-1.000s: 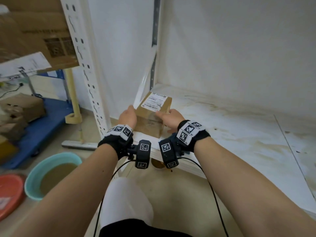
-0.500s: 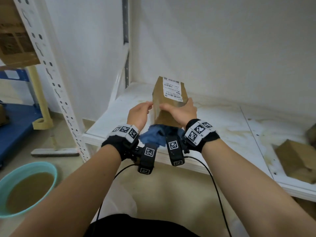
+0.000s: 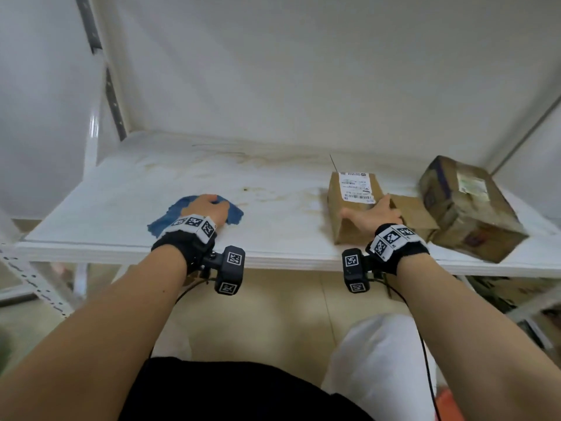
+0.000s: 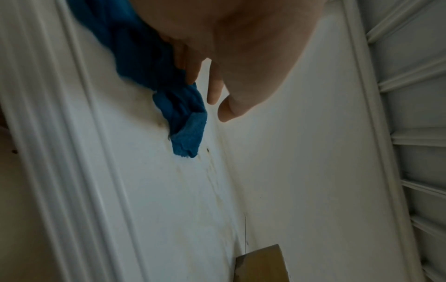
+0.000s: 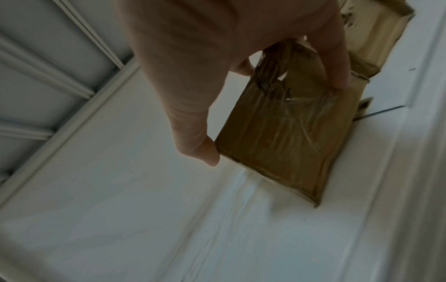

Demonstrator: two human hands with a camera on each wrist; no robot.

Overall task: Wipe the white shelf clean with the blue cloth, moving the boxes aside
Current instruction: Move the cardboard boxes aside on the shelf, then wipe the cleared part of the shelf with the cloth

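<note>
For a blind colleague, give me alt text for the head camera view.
A person's left hand presses a blue cloth onto a stained white shelf; the right hand grips a labelled cardboard box beside a smaller box and a larger taped box.

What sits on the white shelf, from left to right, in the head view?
crumpled blue cloth → brown cardboard box with a white shipping label → low plain cardboard box → large worn, taped cardboard box
</note>
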